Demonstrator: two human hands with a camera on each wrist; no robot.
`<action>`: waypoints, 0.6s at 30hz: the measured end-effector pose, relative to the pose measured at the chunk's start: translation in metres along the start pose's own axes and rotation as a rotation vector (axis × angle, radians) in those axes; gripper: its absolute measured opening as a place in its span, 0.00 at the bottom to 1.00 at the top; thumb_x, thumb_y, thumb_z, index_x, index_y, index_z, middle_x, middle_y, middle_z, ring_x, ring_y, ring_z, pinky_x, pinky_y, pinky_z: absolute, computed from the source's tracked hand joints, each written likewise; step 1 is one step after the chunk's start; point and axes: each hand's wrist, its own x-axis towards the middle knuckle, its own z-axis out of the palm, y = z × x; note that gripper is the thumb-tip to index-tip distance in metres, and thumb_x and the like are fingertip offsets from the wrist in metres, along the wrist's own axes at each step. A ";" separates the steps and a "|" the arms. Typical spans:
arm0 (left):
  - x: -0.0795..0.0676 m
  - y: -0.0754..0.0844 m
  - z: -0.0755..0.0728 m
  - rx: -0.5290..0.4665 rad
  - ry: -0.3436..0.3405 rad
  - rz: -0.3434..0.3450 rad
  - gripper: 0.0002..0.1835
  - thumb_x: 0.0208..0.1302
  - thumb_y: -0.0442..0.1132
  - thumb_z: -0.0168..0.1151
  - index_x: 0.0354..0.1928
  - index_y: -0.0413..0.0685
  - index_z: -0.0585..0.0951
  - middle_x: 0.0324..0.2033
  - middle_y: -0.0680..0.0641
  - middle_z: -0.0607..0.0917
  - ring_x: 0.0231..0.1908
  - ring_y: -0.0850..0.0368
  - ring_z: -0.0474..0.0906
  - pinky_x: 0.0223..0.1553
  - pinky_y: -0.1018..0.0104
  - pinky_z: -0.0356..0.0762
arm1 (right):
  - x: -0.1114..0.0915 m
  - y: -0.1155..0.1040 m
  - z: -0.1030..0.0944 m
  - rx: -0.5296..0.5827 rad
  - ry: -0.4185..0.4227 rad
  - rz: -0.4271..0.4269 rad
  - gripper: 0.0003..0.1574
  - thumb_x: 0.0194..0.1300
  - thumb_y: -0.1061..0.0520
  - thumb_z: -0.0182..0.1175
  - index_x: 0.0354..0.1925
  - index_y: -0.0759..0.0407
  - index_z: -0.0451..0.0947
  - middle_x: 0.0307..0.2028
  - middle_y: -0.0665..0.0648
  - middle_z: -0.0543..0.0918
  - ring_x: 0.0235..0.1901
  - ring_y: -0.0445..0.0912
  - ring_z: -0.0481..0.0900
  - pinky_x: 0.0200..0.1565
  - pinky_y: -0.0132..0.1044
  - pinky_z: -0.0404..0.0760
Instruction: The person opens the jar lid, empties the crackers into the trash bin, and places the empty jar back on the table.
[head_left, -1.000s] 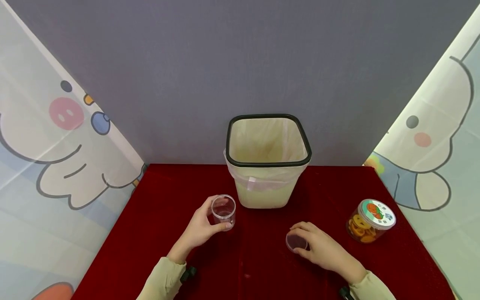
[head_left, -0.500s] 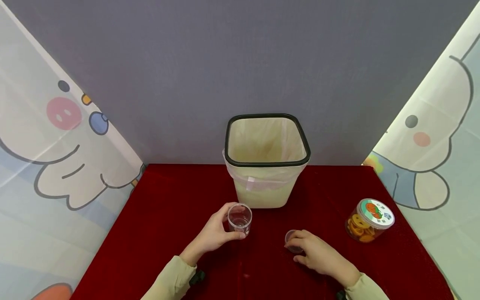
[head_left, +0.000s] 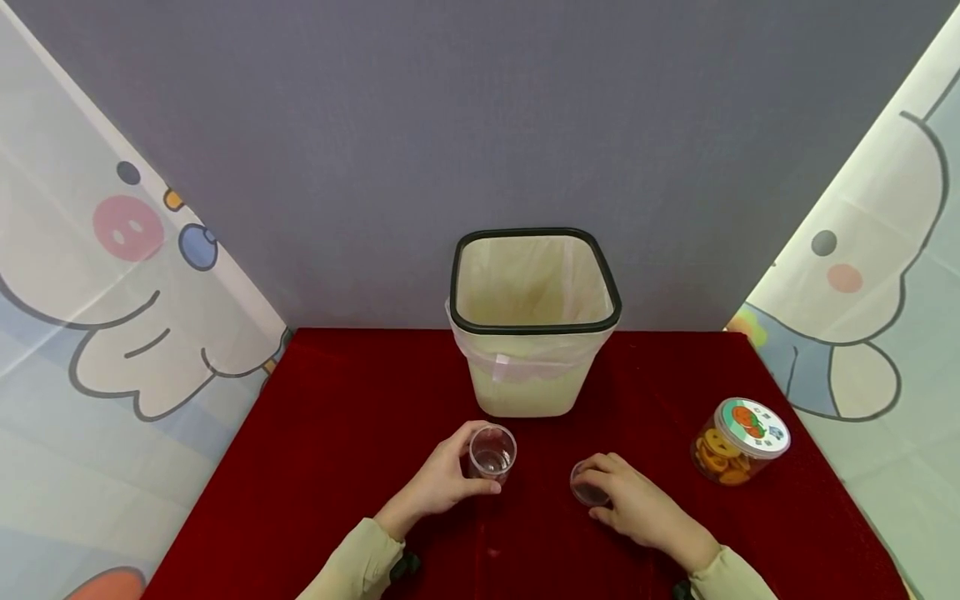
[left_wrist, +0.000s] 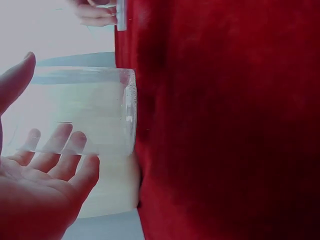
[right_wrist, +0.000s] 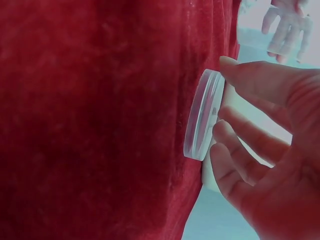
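The clear jar [head_left: 492, 455] is held between the thumb and fingers of the left hand [head_left: 437, 486], upright with its mouth uncovered, near side of the lined bin [head_left: 525, 383]; contact of its base with the red cloth [head_left: 352, 425] cannot be confirmed. The two hands are apart, the right hand [head_left: 637, 508] being placed over the clear lid [head_left: 590, 493], right of the jar, with a grip not determinable. A labelled snack container [head_left: 738, 446] is noted farther right.
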 end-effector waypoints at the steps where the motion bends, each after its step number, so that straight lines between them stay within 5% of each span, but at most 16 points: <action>1: 0.000 -0.002 0.001 -0.003 -0.006 -0.008 0.39 0.52 0.34 0.79 0.65 0.54 0.69 0.59 0.47 0.78 0.59 0.43 0.75 0.60 0.41 0.69 | 0.000 0.000 0.001 0.000 0.004 0.004 0.22 0.55 0.59 0.75 0.49 0.49 0.84 0.51 0.47 0.77 0.48 0.43 0.74 0.47 0.40 0.81; 18: -0.003 -0.011 0.001 0.048 0.035 -0.058 0.40 0.53 0.34 0.78 0.67 0.51 0.68 0.60 0.46 0.78 0.59 0.43 0.74 0.61 0.42 0.68 | -0.006 0.005 -0.005 0.062 0.048 0.067 0.16 0.63 0.54 0.70 0.50 0.48 0.83 0.48 0.45 0.79 0.47 0.42 0.79 0.46 0.42 0.82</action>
